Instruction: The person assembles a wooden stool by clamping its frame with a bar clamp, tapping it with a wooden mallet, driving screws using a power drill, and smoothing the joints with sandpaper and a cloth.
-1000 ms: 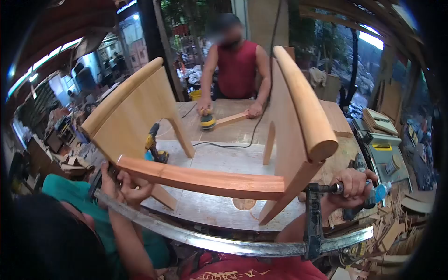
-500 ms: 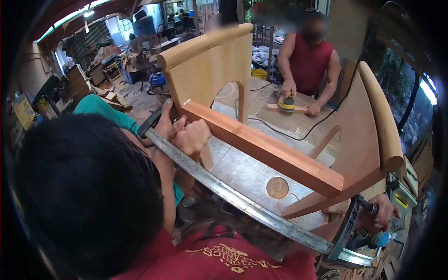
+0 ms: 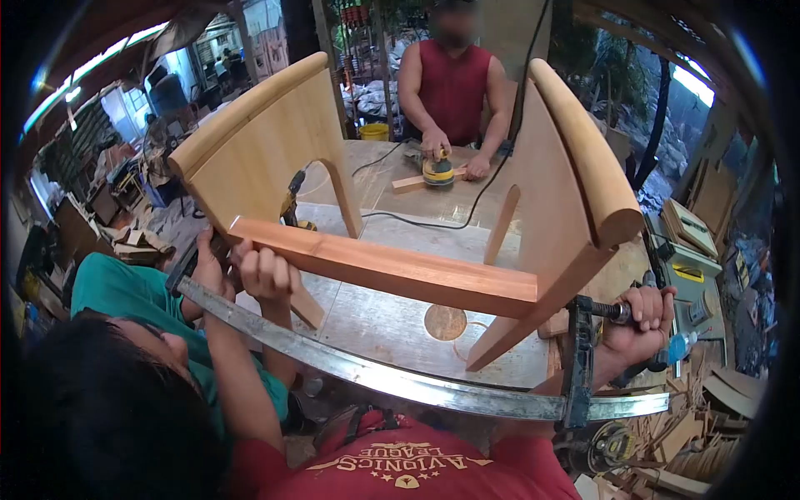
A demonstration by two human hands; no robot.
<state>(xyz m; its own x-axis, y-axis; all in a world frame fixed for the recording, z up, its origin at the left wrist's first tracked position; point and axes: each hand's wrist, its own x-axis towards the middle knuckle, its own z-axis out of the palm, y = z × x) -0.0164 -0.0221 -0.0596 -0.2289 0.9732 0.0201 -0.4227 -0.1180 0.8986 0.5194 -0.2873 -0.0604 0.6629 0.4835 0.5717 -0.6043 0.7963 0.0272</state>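
A long metal bar clamp (image 3: 367,362) spans beneath a wooden chair or bench frame. My right hand (image 3: 640,321) is wrapped around the clamp's screw handle, by the sliding jaw (image 3: 579,358). My left hand (image 3: 212,271) grips the clamp's far-end jaw near the left wooden panel (image 3: 267,125); its fingers are partly hidden. A reddish wooden rail (image 3: 383,258) joins that panel to the right wooden panel (image 3: 562,158). Beside my left hand, a co-worker's closed hand (image 3: 268,273) is just under the rail.
A co-worker in teal (image 3: 137,279) leans in at left. Across the worktable (image 3: 367,321), a person in a red sleeveless top (image 3: 454,87) works a yellow sander (image 3: 437,171) on a wood strip (image 3: 408,184). A black cord (image 3: 467,221) crosses the table. Wood scraps (image 3: 683,437) lie at lower right.
My view has turned right, so the frame and clamp appear further left and more level. Both my hands keep their hold on the clamp. The co-worker's head has shifted down and left in view.
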